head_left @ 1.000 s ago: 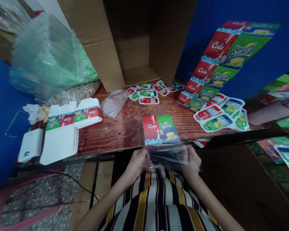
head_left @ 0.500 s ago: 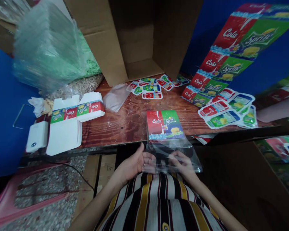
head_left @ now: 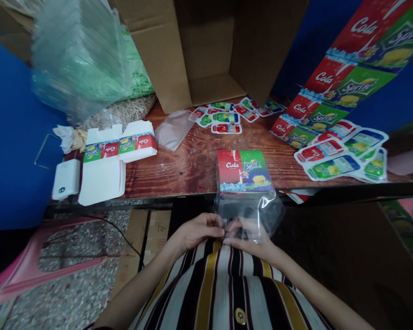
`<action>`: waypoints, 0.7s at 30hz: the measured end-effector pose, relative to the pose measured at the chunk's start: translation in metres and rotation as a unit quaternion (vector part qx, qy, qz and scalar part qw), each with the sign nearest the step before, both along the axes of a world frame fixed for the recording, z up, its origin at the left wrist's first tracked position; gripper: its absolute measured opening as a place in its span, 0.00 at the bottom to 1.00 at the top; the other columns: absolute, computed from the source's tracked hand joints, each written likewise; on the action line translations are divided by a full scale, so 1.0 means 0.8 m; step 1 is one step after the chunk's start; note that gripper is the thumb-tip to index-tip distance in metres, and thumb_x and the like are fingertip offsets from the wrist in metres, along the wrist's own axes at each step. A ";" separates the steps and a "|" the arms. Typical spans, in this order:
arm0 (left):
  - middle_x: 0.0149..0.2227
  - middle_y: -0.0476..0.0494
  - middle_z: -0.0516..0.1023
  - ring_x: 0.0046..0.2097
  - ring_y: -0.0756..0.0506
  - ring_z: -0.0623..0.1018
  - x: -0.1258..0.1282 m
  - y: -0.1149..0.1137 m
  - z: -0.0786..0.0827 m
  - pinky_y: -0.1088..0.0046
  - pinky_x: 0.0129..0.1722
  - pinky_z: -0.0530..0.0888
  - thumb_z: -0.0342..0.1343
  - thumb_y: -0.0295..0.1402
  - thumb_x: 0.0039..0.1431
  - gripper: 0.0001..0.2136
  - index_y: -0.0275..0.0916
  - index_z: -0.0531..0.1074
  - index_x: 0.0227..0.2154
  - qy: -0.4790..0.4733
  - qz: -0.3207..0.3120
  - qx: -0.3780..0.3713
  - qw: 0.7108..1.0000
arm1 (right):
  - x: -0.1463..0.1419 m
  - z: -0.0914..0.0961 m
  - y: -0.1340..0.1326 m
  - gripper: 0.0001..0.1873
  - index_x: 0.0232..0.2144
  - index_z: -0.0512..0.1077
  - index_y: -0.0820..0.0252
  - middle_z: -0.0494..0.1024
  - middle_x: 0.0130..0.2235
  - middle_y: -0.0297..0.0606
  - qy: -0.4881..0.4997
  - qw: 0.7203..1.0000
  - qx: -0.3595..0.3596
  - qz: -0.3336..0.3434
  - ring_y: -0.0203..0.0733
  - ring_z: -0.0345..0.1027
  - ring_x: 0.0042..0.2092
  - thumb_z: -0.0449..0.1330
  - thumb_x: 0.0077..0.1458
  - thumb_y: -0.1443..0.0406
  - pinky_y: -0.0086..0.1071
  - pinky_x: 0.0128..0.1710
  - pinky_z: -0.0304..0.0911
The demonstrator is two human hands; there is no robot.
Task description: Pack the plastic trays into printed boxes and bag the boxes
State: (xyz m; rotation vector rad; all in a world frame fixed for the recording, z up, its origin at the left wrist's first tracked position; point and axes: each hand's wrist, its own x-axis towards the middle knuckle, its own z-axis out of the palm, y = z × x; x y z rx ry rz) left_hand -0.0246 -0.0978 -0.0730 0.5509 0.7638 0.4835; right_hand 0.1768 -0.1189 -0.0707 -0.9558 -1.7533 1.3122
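Observation:
A small Cola and Sprite printed box lies at the table's front edge. From it a clear plastic bag spreads toward me; how much of the box is inside it is hard to tell. My left hand pinches the bag's near left edge between thumb and fingers. Close beside it, my right hand has its fingers closed on the same near edge, partly seen through the film. The fingertips of both hands almost meet in front of my striped shirt.
Flat box blanks and a white device lie left. Bottle-shaped cards sit by a tall stack of printed boxes on the right. A cardboard carton stands behind, beside bagged green filler.
My right hand has moved left toward my left hand, and the two now meet at the bag's near edge. The bag's right side has drawn inward and bunched up.

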 end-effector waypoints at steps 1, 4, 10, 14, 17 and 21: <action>0.22 0.53 0.69 0.27 0.53 0.67 0.000 0.000 -0.002 0.77 0.30 0.59 0.74 0.38 0.33 0.19 0.35 0.70 0.22 0.007 -0.004 0.012 1.000 | -0.001 0.001 0.000 0.10 0.33 0.74 0.60 0.76 0.31 0.34 -0.001 1.000 -0.009 0.005 0.35 0.70 0.32 0.67 0.54 0.59 0.29 0.35 0.67; 0.23 0.53 0.69 0.28 0.53 0.66 0.000 0.000 -0.005 0.76 0.31 0.59 0.73 0.39 0.36 0.18 0.35 0.71 0.22 0.028 -0.015 0.046 0.998 | -0.002 0.003 -0.001 0.10 0.31 0.74 0.60 0.76 0.30 0.33 -0.010 1.000 -0.015 -0.005 0.36 0.70 0.32 0.67 0.54 0.59 0.29 0.34 0.67; 0.25 0.52 0.70 0.29 0.53 0.66 0.001 0.002 -0.006 0.77 0.32 0.60 0.71 0.39 0.41 0.16 0.35 0.72 0.24 0.039 -0.023 0.096 0.994 | -0.003 0.000 0.000 0.09 0.30 0.75 0.60 0.76 0.30 0.35 0.009 1.000 -0.010 0.018 0.36 0.70 0.31 0.63 0.58 0.61 0.29 0.34 0.67; 0.28 0.50 0.71 0.32 0.52 0.69 0.007 -0.001 -0.001 0.77 0.36 0.63 0.71 0.37 0.42 0.15 0.34 0.72 0.23 -0.011 0.017 0.073 0.997 | -0.003 0.006 -0.004 0.11 0.27 0.72 0.61 0.74 0.27 0.33 -0.011 1.000 0.008 0.026 0.34 0.67 0.29 0.61 0.60 0.61 0.28 0.31 0.65; 0.30 0.47 0.73 0.34 0.51 0.72 0.011 -0.004 0.001 0.75 0.38 0.66 0.71 0.36 0.42 0.15 0.34 0.70 0.21 -0.032 0.043 0.070 0.996 | 0.019 0.003 -0.011 0.12 0.26 0.70 0.61 0.72 0.25 0.32 -0.041 0.999 0.009 0.019 0.33 0.65 0.27 0.61 0.59 0.61 0.26 0.29 0.63; 0.35 0.44 0.77 0.37 0.47 0.77 0.009 -0.007 -0.005 0.71 0.39 0.71 0.72 0.36 0.41 0.15 0.34 0.70 0.24 -0.011 0.073 0.025 0.997 | 0.099 -0.050 -0.019 0.18 0.24 0.69 0.61 0.72 0.24 0.35 -0.124 0.975 -0.116 -0.141 0.37 0.66 0.27 0.60 0.56 0.52 0.30 0.29 0.64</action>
